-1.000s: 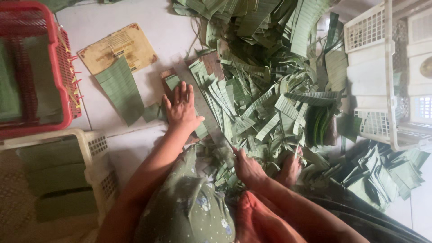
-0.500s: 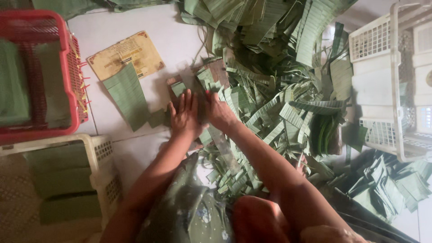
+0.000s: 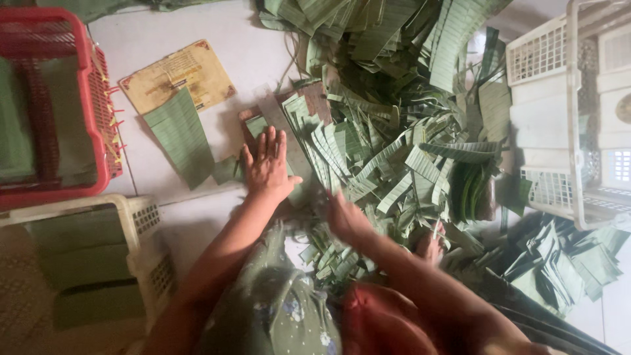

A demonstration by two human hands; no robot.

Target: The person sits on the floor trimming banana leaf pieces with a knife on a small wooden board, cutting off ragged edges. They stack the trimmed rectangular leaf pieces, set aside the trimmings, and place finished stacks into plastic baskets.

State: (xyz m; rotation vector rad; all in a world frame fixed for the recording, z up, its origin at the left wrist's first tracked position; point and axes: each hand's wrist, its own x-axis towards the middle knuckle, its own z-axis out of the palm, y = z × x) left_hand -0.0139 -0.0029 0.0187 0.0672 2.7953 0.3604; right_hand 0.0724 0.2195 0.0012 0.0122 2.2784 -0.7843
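Fingers [image 3: 271, 146] of the left hand [image 3: 267, 172] are stretched out flat and a little apart. They press down on a thin stack of green leaf strips [image 3: 294, 154] at the left edge of the big leaf pile [image 3: 388, 131]. This hand holds nothing; it just lies on top.

Right hand [image 3: 346, 219] is lower, near the person's lap, among small leaf bits. It is blurry, so I cannot tell if its fingers are open or closed, or if they grip a leaf.

Leaves in the pile are long, flat and ribbed, with fine lines running across them. Some are cut into neat rectangles, and some are curled. One smooth cut leaf piece [image 3: 179, 135] lies alone on the pale tiled floor [image 3: 243, 52]. It partly covers a tan cardboard sheet [image 3: 176, 73] with a dark border.

To the far left sits a red plastic basket [image 3: 95, 125] with a grid wall. Below it is a cream plastic basket [image 3: 141, 227] with green leaves stacked inside. On the right stands a white plastic basket [image 3: 549, 118] with little square holes. Just below it lies a heap of folded green leaf squares [image 3: 565, 263].

The person's lap is covered by green cloth with small flowers [image 3: 276, 309].
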